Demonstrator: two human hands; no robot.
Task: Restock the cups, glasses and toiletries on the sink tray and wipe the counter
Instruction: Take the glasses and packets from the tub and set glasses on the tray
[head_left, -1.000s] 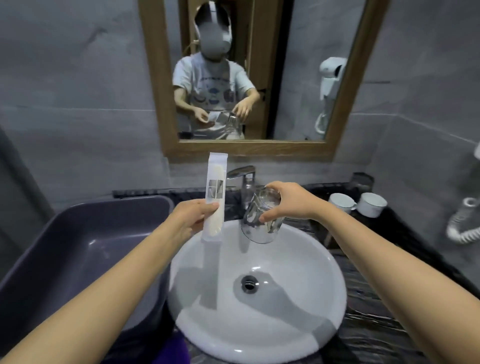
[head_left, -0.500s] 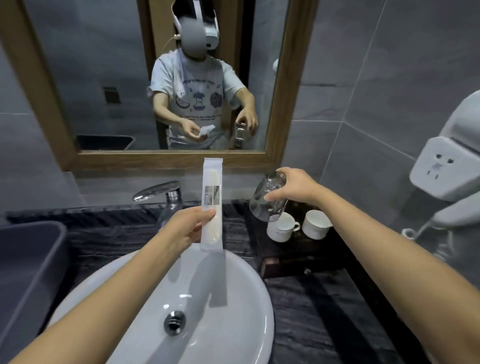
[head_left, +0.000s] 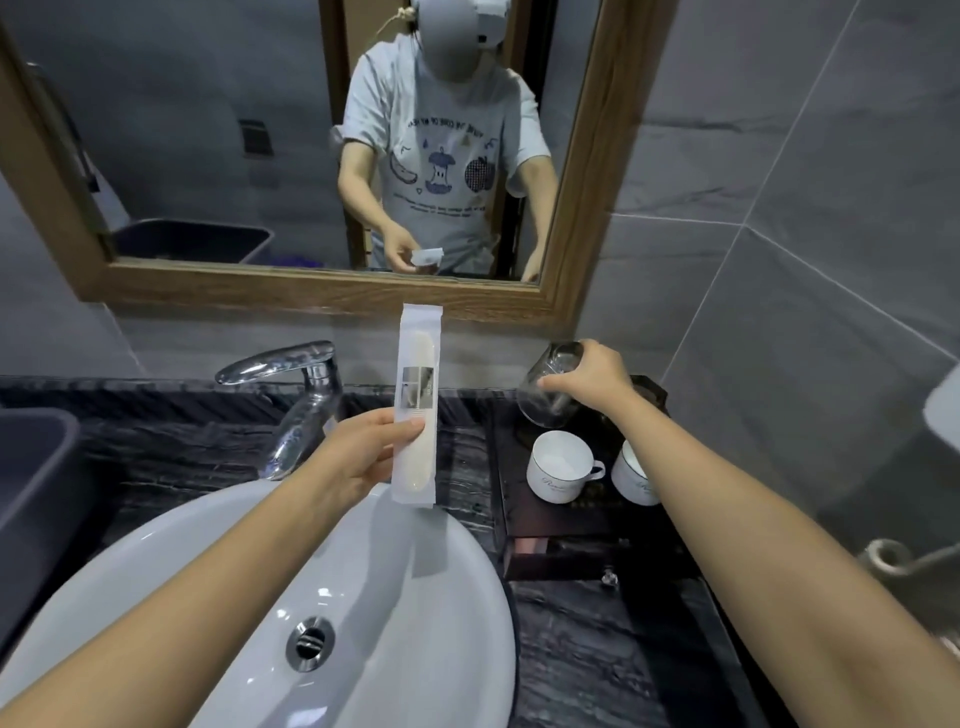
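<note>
My left hand (head_left: 363, 452) pinches a long white toiletry packet (head_left: 417, 405) upright above the far rim of the white basin (head_left: 249, 587). My right hand (head_left: 592, 376) grips a clear glass (head_left: 545, 395), tilted, just above the back of the dark wooden tray (head_left: 566, 535) on the counter's right side. Two white cups stand on the tray in front of the glass: one (head_left: 558, 467) fully seen, the other (head_left: 631, 480) partly hidden behind my right forearm.
A chrome faucet (head_left: 296, 395) stands behind the basin. The dark marbled counter (head_left: 597, 649) runs right of it. A dark grey tub (head_left: 31, 488) sits at the left edge. A wood-framed mirror (head_left: 587, 171) hangs above. A coiled cord (head_left: 893, 556) hangs at right.
My view has swung right, from the basin to the tray. My right hand carried the glass from over the basin to above the tray's back. The left hand keeps holding the packet.
</note>
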